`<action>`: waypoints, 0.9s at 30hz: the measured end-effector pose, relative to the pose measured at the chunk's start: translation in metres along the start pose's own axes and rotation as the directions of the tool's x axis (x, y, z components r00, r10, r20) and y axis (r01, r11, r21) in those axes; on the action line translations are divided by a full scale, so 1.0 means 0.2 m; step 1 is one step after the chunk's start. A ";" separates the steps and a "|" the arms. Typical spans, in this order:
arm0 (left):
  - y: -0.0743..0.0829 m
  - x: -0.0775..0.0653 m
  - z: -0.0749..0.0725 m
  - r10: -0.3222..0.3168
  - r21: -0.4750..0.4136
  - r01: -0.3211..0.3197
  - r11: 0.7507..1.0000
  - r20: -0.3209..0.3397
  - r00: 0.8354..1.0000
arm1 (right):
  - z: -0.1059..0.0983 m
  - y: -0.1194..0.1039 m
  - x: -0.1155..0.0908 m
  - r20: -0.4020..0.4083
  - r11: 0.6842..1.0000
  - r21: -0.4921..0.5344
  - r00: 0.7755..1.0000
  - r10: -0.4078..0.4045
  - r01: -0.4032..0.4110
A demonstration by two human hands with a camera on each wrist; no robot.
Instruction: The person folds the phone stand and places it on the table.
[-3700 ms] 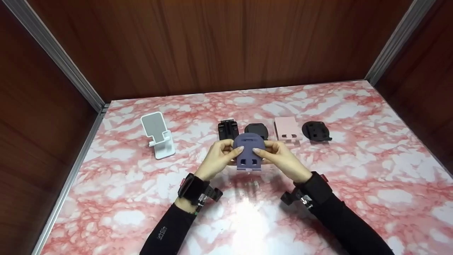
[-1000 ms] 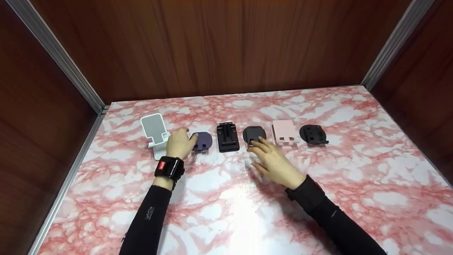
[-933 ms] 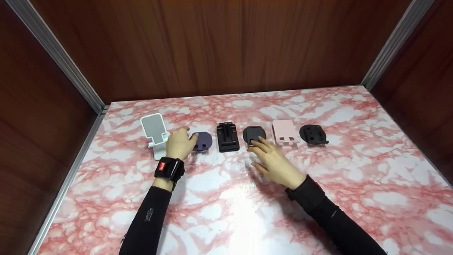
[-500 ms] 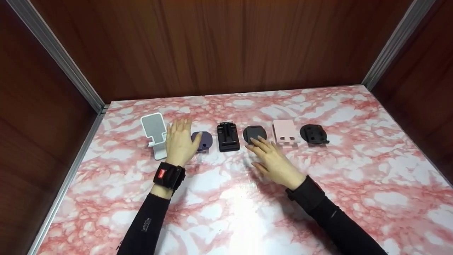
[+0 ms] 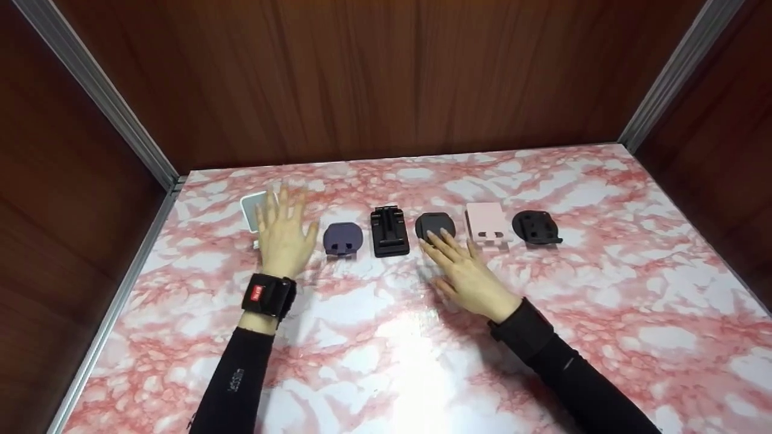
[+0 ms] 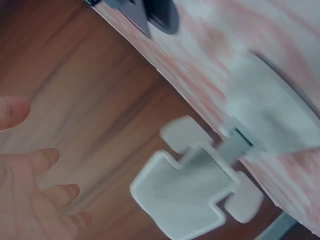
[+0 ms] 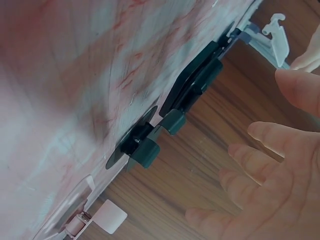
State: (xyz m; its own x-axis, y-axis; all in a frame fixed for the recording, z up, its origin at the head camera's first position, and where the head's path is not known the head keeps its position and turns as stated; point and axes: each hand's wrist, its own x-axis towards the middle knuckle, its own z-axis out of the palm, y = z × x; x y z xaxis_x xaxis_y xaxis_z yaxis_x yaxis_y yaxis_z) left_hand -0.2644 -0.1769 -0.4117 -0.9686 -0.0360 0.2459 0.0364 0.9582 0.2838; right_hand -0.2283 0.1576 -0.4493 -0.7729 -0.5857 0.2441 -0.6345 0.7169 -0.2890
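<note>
My left hand (image 5: 282,238) is spread over the upright white phone stand (image 5: 254,212) and hides most of it in the head view. The left wrist view shows those fingers apart from the white stand, which has a grey-faced plate on a hinged neck and base. To the right of this hand lies a purple round phone stand (image 5: 342,237), folded low. My right hand (image 5: 467,280) hovers with loosely extended fingers just in front of a dark grey round phone stand (image 5: 435,224), its fingertips covering the near edge. Nothing is held in either hand.
In the same row lie a black rectangular phone stand (image 5: 389,231), a pink phone stand (image 5: 486,220) and a black round stand (image 5: 535,227). The red-and-white marbled tabletop (image 5: 374,337) is bounded by dark wood panels (image 5: 386,78) at the back and sides.
Earlier both hands held the purple stand; it now lies between the white and black stands. My left hand has left it and moved left, fingers spreading. The right hand has barely moved lately.
</note>
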 end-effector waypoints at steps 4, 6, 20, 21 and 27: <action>-0.08 0.03 -0.02 -0.047 0.003 0.047 0.999 0.025 0.999 | -0.01 0.00 0.00 0.010 1.000 0.003 1.000 0.009 -0.009; -0.12 0.05 -0.03 -0.071 -0.031 0.072 0.997 0.021 0.997 | -0.01 0.00 0.01 0.017 1.000 0.004 1.000 0.016 -0.016; -0.36 0.09 -0.04 -0.290 -0.524 0.288 0.801 0.079 0.954 | 0.00 0.00 0.00 0.008 1.000 -0.026 1.000 -0.001 0.002; -0.37 0.08 -0.04 -0.297 -0.549 0.292 0.783 0.082 0.951 | 0.00 0.00 0.00 0.008 1.000 -0.027 1.000 -0.001 0.001; -0.40 0.08 -0.02 -0.366 -0.645 0.316 0.695 0.061 0.929 | 0.01 0.01 0.00 0.002 1.000 -0.027 1.000 -0.007 0.007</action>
State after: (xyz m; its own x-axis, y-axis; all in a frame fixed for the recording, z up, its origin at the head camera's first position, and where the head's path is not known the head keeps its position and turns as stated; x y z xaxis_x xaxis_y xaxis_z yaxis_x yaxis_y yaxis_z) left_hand -0.2825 -0.2552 -0.4269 -0.9278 -0.3668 0.0683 -0.1223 0.4718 0.8732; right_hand -0.2289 0.1586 -0.4508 -0.7685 -0.5916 0.2438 -0.6395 0.7228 -0.2617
